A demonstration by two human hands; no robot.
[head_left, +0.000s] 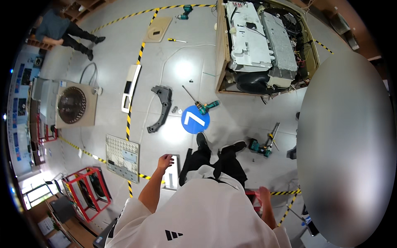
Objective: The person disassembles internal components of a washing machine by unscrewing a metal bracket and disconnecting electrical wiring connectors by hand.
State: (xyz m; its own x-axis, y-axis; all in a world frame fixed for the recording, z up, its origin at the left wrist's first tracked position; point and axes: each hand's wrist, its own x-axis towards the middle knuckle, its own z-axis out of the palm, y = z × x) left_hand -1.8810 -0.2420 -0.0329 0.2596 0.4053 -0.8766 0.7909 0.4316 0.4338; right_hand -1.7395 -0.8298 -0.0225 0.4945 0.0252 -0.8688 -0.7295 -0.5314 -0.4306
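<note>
Head view: workshop floor (231, 111), grey, marked with yellow-and-black tape (142, 51).

Hands: two, bare, well apart. Left hand (166, 160): fingers loosely bent, nothing visible in its grasp; beside the upper end of a pale rectangular panel (171, 174), contact uncertain. Right hand (264, 193): blurred, low at the person's right, just beside a red object (256, 202) partly hidden by the shirt; whether it grips anything cannot be told.

Ahead of the shoes: one blue disc (192, 127) on the floor; one teal-and-black power driver (212, 104) with a long bit, at the disc's upper edge; one dark curved bracket (164, 106), left of it.

Right of the shoes: one further teal power tool (255, 146), lying flat.

Upper right: one open appliance (250, 45), inner parts exposed.

Left: one gridded plate (123, 157), one white slotted strip (130, 87), both across or against the tape.

Upper left: one person (53, 27), dark clothing.
</note>
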